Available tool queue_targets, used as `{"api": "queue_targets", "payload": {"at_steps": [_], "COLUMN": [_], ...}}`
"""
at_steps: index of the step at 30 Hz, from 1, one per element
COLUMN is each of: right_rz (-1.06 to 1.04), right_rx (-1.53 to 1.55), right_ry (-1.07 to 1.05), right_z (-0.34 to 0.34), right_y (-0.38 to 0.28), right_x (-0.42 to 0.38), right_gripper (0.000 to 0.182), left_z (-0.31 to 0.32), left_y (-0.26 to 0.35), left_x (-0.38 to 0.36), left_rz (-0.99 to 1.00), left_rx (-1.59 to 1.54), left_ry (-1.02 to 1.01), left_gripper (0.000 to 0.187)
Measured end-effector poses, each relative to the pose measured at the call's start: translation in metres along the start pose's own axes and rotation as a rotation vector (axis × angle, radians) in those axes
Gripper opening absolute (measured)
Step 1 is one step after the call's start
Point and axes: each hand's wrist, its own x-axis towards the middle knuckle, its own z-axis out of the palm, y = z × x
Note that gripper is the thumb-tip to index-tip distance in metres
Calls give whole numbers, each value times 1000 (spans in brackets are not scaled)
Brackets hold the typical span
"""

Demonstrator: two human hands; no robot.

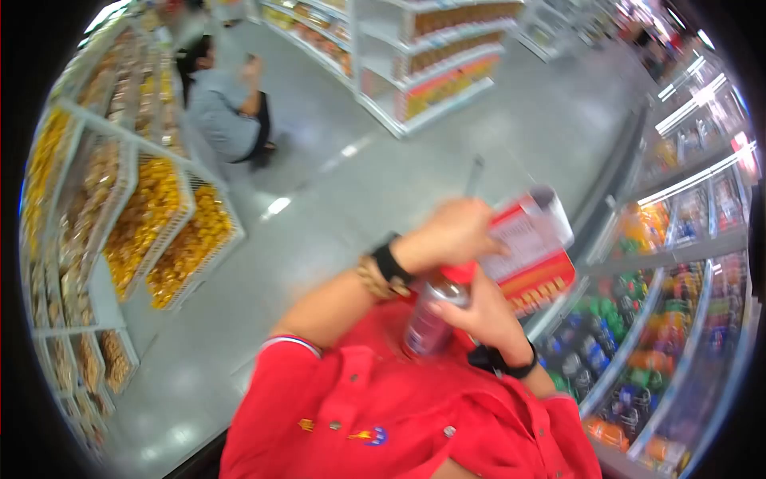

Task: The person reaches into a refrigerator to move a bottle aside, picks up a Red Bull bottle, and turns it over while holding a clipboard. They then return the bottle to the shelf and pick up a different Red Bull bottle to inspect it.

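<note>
The left hand (pixel 453 233) grips the red cap of a dark-filled bottle (pixel 429 319) clasped in the right hand (pixel 483 313), fingers wrapped round it at the chest, beside a red carton (pixel 536 254) and cooler shelves (pixel 678 319) of bottled drinks

I read this as a supermarket aisle: white metal shelving racks (pixel 431 72) stocked with packaged goods, white wire baskets of yellow snack bags (pixel 171 231), a lit refrigerated drinks cooler (pixel 678 319), polished grey floor (pixel 383 184).
</note>
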Motion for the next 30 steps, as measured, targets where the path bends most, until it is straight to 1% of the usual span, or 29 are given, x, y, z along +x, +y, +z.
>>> {"api": "queue_targets", "payload": {"at_steps": [1, 2, 3, 4, 6, 9, 12, 15, 18, 20, 21, 22, 23, 24, 25, 27, 28, 29, 30], "right_rz": [5, -11, -36, -61, -32, 8, -8, -13, 47, 78, 60, 45, 39, 10, 5, 131, 78, 135, 72], "right_rx": [-3, 70, 100, 94, 48, 43, 61, 25, 9, 29, 30, 31, 34, 119, 82, 60, 61, 29, 48], "right_ry": [-29, -37, -22, -24, -21, -44, -38, -53, -78, -76, -64, -53, -41, -39, -54, -93, -83, -55, 12], "right_z": [-1, -2, -2, -2, -1, -1, -1, -2, -6, -7, -8, -10, -11, -13, -18, -23, -25, -27, -26], "right_y": [3, 3, 4, 7, -10, -5, -15, -10, -22, -19, -17, -16, -14, -13, -14, -9, -6, -6, -6], "right_x": [-2, -2, 0, 5, 10, 12, 11, 13, 12, 9, 9, 9, 6, 5, 2, -8, -12, -18, -26], "right_gripper": [61, 59, 58, 59, 61, 64, 65, 65, 63, 62, 63, 63, 64, 63, 60, 61, 62, 63, 64], "left_z": [3, 7, 4, -1, -5, -13, -10, -3, -8, -7, -7, 0, 1, 1, 5, 2, 1, 11, 21], "left_y": [3, -2, -2, -1, -8, -1, -5, -13, -6, -5, -5, -10, -8, -5, -2, 15, 26, 21, 17], "left_x": [-1, 1, 2, 0, 0, -3, -3, 0, -3, 0, 3, 5, 7, 11, 12, 15, 14, 17, 19], "left_rz": [-5, 48, 0, 29, 23, -56, -33, -17, -55, -93, -115, -67, -92, -121, -159, -218, -189, -128, -61], "left_rx": [52, -15, -18, -19, -16, -3, -19, -30, -135, -119, -108, -147, -141, -143, -157, -19, -25, -78, -134], "left_ry": [17, 47, 7, 50, 79, 24, 53, 73, 23, -26, -46, -8, -13, -32, -70, -167, -167, -181, -176], "left_gripper": [39, 39, 38, 37, 39, 39, 38, 37, 37, 38, 38, 38, 39, 40, 40, 42, 41, 39, 38]}}
